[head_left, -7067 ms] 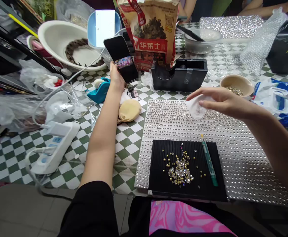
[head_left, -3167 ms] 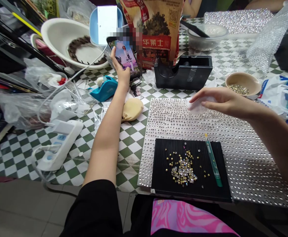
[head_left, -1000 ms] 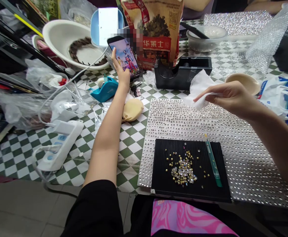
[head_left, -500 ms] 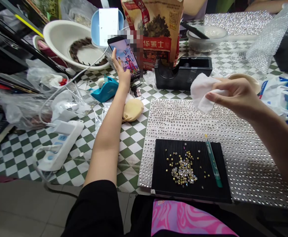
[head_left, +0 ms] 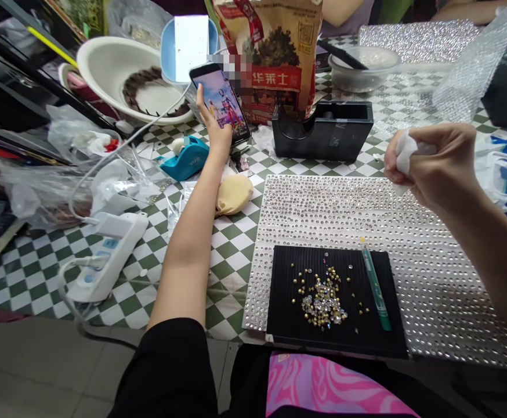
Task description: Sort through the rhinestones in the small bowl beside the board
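Note:
My left hand [head_left: 212, 125] reaches far forward and grips a phone [head_left: 221, 103] with a lit screen, propped by a printed paper bag [head_left: 271, 52]. My right hand [head_left: 431, 162] is raised at the right in a fist, crumpling a white tissue [head_left: 404, 154] above a sheet studded with rhinestones [head_left: 431, 278]. On that sheet lies a black ridged tray [head_left: 279, 290] with a heap of loose rhinestones [head_left: 323, 299] and a green pen tool [head_left: 375, 287].
A black tape dispenser [head_left: 323, 130] stands behind the sheet, a teal dispenser [head_left: 184, 158] and a tan pouch [head_left: 232, 194] at its left. A white power strip [head_left: 105, 255] with cables lies left. White basin [head_left: 101, 64], clear bowl [head_left: 358, 69], bubble wrap [head_left: 471, 69] at the back.
My right hand lifted the tissue off the rhinestone sheet, drew it to the right and balled it into a fist. The left hand stays on the phone.

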A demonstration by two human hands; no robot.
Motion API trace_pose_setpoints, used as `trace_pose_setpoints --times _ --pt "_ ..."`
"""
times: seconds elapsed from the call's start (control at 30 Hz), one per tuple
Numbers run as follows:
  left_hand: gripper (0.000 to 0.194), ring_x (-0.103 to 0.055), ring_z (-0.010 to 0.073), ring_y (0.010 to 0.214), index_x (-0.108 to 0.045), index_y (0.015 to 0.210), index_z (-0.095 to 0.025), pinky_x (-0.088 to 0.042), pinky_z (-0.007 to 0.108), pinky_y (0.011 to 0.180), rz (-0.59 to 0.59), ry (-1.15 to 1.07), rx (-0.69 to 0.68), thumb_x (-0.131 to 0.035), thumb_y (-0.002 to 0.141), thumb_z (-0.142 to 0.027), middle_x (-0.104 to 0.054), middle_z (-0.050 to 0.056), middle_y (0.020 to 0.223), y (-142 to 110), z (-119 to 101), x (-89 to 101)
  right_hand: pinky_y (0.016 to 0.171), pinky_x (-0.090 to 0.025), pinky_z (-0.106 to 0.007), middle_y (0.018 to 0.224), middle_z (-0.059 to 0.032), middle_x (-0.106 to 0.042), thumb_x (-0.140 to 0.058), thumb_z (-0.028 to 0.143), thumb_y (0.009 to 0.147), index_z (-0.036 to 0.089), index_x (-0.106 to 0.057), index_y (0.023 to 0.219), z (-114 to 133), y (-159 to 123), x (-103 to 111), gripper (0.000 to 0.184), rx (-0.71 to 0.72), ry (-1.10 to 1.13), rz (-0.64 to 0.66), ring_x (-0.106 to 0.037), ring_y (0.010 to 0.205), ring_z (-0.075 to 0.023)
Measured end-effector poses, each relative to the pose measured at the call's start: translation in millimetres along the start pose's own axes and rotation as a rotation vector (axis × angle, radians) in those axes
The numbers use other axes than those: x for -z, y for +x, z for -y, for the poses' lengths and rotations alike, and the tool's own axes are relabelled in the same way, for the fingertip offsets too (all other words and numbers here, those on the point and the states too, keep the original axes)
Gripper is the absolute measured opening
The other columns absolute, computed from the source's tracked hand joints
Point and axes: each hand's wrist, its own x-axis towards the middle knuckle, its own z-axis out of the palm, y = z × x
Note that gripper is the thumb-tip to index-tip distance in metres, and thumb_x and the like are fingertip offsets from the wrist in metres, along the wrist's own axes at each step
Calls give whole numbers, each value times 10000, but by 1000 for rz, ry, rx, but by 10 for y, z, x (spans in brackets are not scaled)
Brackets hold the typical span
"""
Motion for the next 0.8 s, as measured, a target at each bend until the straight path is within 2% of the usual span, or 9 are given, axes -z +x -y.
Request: trace_pose_setpoints --times 0.1,0.23,0.4,0.5,0.57,0.63,0.7,0.8 --pt "935 -100 173 1603 -372 1504 -296 -137 292 1384 -65 54 4 -580 670 75 -313 -28 1655 -13 -42 -3 333 -155 -216 493 6 -458 -761 167 690 156 -440 423 -32 9 9 418 67 9 -9 -358 404 -36" --pt "915 -90 188 1605 -367 1510 -295 -116 290 1383 -49 33 -11 -610 692 34 -314 -28 1656 -18 -63 3 355 -153 -231 454 27 -328 -798 206 693 165 -276 442 -17 2 5 581 108 35 -28 -369 403 -47" --pt "948 -63 178 1608 -326 1534 -303 -78 281 1378 -36 40 -34 -639 689 -6 -271 -37 1677 -1 -23 17 376 -121 -221 441 33 -290 -945 406 629 147 -224 421 104 -9 -50 793 66 116 -17 -274 375 -15" --pt "940 -25 176 1610 -375 1518 -313 -76 253 1369 -20 50 -29 -719 696 -15 -257 -49 1685 7 5 13 383 -119 -214 464 42 -236 -1014 538 537 144 -204 426 121 -13 -61 908 86 138 -48 -258 389 -11" --pt "880 14 172 1610 -427 1489 -315 -48 254 1367 -6 66 15 -768 731 -26 -301 -51 1669 8 23 1 386 -116 -213 487 47 -193 -1034 573 485 144 -196 433 104 -16 -59 943 93 142 -66 -246 398 -10" --pt "742 62 156 1606 -469 1452 -244 10 263 1355 0 92 102 -725 803 10 -378 3 1634 10 44 -14 387 -111 -217 503 49 -155 -1041 575 467 146 -195 433 83 -15 -54 949 95 137 -80 -245 401 -16" --pt "606 116 138 1594 -485 1404 -127 56 275 1328 1 109 179 -604 856 101 -445 84 1580 22 68 -27 391 -103 -224 509 47 -139 -1041 579 458 149 -191 425 71 -6 -48 953 91 127 -89 -238 403 -20" --pt "547 189 191 1579 -491 1340 -51 93 340 1323 34 16 178 -529 844 173 -476 156 1533 60 101 -38 390 -94 -239 493 43 -154 -1029 564 473 158 -188 415 60 21 -33 936 69 120 -89 -220 399 -21"
